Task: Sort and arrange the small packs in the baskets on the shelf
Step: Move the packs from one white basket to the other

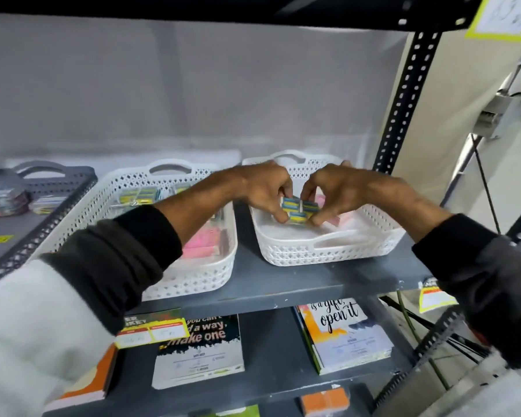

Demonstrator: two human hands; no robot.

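Several small blue-and-yellow packs [298, 208] are pressed together in a block inside the right white basket [337, 251]. My left hand [265, 188] pinches the block from its left side and my right hand [340, 191] pinches it from the right. Pink packs [322, 198] lie behind the block, mostly hidden by my right hand. The left white basket [193, 278] holds more blue-and-yellow packs [139, 195] at its back and pink packs [199, 251] toward its front; my left forearm crosses over it.
A grey basket [57, 179] with stacked packs stands at far left on the grey shelf [283, 284]. Notebooks [199, 350] lie on the shelf below. A black perforated upright [403, 100] bounds the shelf on the right. Yellow price tags hang on the shelf edge.
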